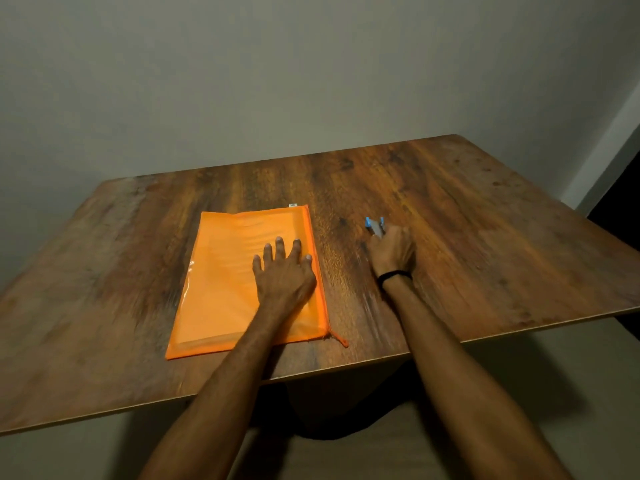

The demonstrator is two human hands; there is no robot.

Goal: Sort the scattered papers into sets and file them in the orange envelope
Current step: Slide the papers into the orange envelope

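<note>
The orange envelope [221,282] lies flat on the wooden table [485,237], near the front edge, zip side to the right. My left hand [284,275] rests palm-down on its right half, fingers straight and spread, grasping nothing. My right hand [393,251], just right of the envelope, curls round a small blue-and-grey tool [374,225]; its type cannot be determined

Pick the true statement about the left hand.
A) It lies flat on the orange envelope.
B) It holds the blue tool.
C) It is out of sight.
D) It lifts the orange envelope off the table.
A: the left hand lies with straight fingers on the orange envelope, which rests flat on the table. It is the right hand that grips the blue tool.
</note>
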